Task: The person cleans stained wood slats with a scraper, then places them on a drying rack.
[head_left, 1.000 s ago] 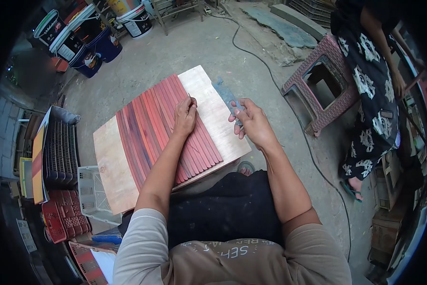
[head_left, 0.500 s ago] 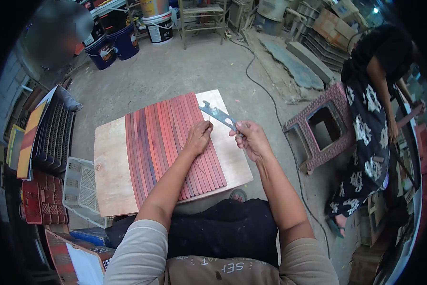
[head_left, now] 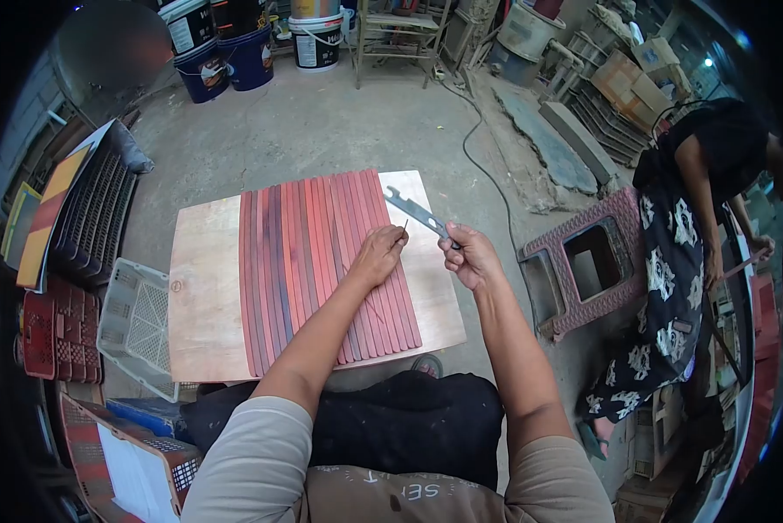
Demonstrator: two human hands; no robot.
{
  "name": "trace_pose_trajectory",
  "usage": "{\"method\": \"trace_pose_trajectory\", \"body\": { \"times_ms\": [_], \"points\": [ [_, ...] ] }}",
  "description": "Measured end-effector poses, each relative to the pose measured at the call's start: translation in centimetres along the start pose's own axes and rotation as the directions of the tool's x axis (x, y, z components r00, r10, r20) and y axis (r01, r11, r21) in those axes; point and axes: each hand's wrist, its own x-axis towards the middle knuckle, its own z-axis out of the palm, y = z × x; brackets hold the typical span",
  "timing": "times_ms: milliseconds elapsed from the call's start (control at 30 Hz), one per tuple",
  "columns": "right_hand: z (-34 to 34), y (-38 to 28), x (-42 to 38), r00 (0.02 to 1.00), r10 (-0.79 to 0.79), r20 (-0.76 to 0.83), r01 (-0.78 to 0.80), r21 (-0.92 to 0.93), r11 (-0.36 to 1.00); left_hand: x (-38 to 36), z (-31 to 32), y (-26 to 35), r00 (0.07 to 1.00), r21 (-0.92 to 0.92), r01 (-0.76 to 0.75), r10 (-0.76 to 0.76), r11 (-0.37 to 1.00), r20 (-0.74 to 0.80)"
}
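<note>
My right hand [head_left: 473, 257] grips one end of a flat metal wrench [head_left: 419, 212]. The notched head of this wrench hangs over the right edge of the reddish wooden slats [head_left: 309, 253]. Between the fingertips of my left hand [head_left: 381, 255], a thin dark pin or nail [head_left: 405, 224] points up, just below the wrench. That hand rests on the slats, which lie side by side on a pale wooden board [head_left: 204, 288]. Long thin lines like wire or string cross the slats near my left wrist; what they are I cannot make out.
A pink plastic stool [head_left: 614, 205] lies on its side at right, near a person [head_left: 670, 253] bending over. Plastic crates [head_left: 134, 327] stand at left, paint buckets [head_left: 315, 44] at the back. A cable [head_left: 507, 196] runs along the floor.
The view has shifted slightly, so the board and my hands sit a little farther right. My grip on the wrench and the pin looks the same.
</note>
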Motion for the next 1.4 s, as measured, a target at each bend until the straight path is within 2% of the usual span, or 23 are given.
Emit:
{"method": "trace_pose_trajectory", "body": {
  "times_ms": [33,133,167,267,300,367,467,500,533,600,633,700,733,800,833,933,967,1067,1100,1200,1233,1333,1400],
  "points": [
    [-0.1,-0.4,0.1,1.000,0.008,-0.003,-0.008,-0.043,0.999,-0.1,0.1,-0.1,0.999,-0.006,-0.035,0.035,0.999,-0.021],
    [0.6,-2.3,-0.8,0.995,-0.078,0.066,0.069,0.131,0.989,-0.2,-0.1,0.4,1.000,-0.004,-0.005,0.004,1.000,-0.009],
    [0.7,-2.6,-1.2,0.983,-0.106,0.151,0.065,0.256,0.964,-0.1,-0.1,0.4,1.000,0.004,-0.013,0.013,1.000,-0.024],
    [-0.2,-1.1,0.6,0.993,0.064,-0.097,-0.086,-0.235,0.968,-0.3,-0.2,0.6,1.000,0.017,0.003,-0.003,1.000,-0.005],
    [-0.4,-1.5,0.4,1.000,0.006,0.000,-0.006,-0.066,0.998,-0.2,-0.3,0.6,0.999,0.021,0.032,-0.033,0.999,0.034],
    [-0.7,-2.1,-0.6,0.977,-0.136,0.162,0.086,0.280,0.956,-0.1,-0.5,0.5,0.996,0.045,0.058,-0.060,0.997,0.061],
    [-0.3,-1.5,-0.1,0.999,0.008,-0.048,-0.010,-0.045,0.999,-0.5,-0.2,0.5,0.997,0.068,0.049,-0.053,0.996,0.050],
    [-0.7,-0.7,0.7,0.990,0.066,-0.123,-0.100,-0.289,0.952,-0.5,0.0,0.4,0.998,0.061,0.045,-0.048,0.997,0.047],
    [-1.3,-1.0,0.8,0.999,0.020,-0.047,-0.025,-0.095,0.995,-0.3,0.0,0.1,0.998,0.055,0.038,-0.040,0.998,0.040],
    [-1.7,-2.2,0.0,0.993,-0.091,0.078,0.064,0.300,0.952,0.1,-0.6,0.7,0.994,0.081,0.068,-0.075,0.994,0.083],
    [-1.5,-1.9,0.4,0.999,-0.044,0.024,0.040,0.169,0.985,-0.1,-0.7,0.9,0.989,0.091,0.091,-0.101,0.992,0.108],
    [-1.1,-1.1,1.0,0.995,0.019,-0.101,-0.028,-0.088,0.996,-0.6,0.0,0.1,0.999,0.059,0.027,-0.029,0.998,0.027],
    [-1.5,-1.0,0.9,0.998,0.017,-0.061,-0.020,-0.040,0.999,-0.4,0.2,-0.2,1.000,0.048,-0.018,0.019,0.999,-0.013],
    [-1.3,-1.9,0.7,0.999,-0.001,0.036,-0.001,0.043,0.999,0.1,-0.2,0.3,1.000,0.031,-0.003,0.002,1.000,0.006],
    [-1.4,-2.3,0.2,0.990,-0.099,0.100,0.070,0.265,0.962,-0.3,-0.2,0.4,1.000,0.020,0.021,-0.021,1.000,0.021],
    [-1.5,-0.6,1.7,0.991,0.063,-0.122,-0.084,-0.176,0.981,-0.5,0.1,0.1,1.000,0.095,-0.006,0.006,0.996,0.003],
    [-1.5,-0.4,1.9,0.980,0.179,-0.091,-0.183,-0.042,0.982,-0.4,0.1,0.4,1.000,0.076,0.012,-0.013,0.997,0.022],
    [-2.4,-2.1,0.8,0.961,-0.109,0.253,-0.007,0.418,0.908,-0.2,-0.4,0.5,0.998,0.056,0.046,-0.048,0.997,0.037],
    [-1.8,-2.2,0.5,0.971,-0.058,0.231,-0.035,0.380,0.924,-0.2,-0.4,0.5,0.999,0.064,0.042,-0.044,0.997,0.032],
    [-1.8,-0.8,2.0,0.990,0.139,-0.019,-0.140,-0.052,0.989,-0.5,0.2,0.3,0.999,0.048,0.018,-0.020,0.999,0.040],
    [-2.5,-1.5,2.0,1.000,0.019,0.023,-0.019,0.033,0.999,-0.3,0.2,-0.2,0.999,0.042,0.012,-0.013,0.999,0.034],
    [-1.2,-2.7,0.9,0.999,-0.001,0.051,-0.003,0.083,0.997,-0.4,-0.3,0.6,0.996,0.103,0.046,-0.054,0.994,0.072],
    [-1.5,-3.0,0.4,1.000,-0.018,0.023,0.015,0.116,0.993,-0.6,-0.1,0.6,0.995,0.060,0.063,-0.067,0.996,0.072]
  ]
}}
